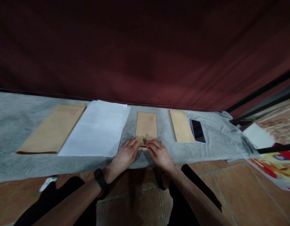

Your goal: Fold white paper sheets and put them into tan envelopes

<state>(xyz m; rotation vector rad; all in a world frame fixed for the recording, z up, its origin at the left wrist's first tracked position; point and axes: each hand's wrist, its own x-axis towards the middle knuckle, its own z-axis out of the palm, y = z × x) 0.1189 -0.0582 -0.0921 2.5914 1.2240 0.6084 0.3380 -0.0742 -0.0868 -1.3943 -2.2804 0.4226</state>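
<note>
A small brown paper envelope point(146, 125) lies in front of me on the grey cloth, faint red print at its far right corner. The fingers of my left hand point(126, 153) are closed on the left corner of its near end. Opposite, my right hand point(160, 154) pinches the right corner. Between the two hands a narrow flap or fold shows along the near edge; the fingertips partly hide it. To the left of the envelope are white paper sheets point(95, 128), and beyond them a larger brown envelope pile point(54, 127). A stack of small brown envelopes point(181, 126) lies to the right.
A phone point(197, 131) with a dark screen rests beside the right stack. The grey cloth point(217, 135) covers a long narrow surface against a dark red curtain point(135, 62). Black metal bars point(276, 148) and a colourful printed box point(278, 166) are at right, above the tiled floor point(234, 188).
</note>
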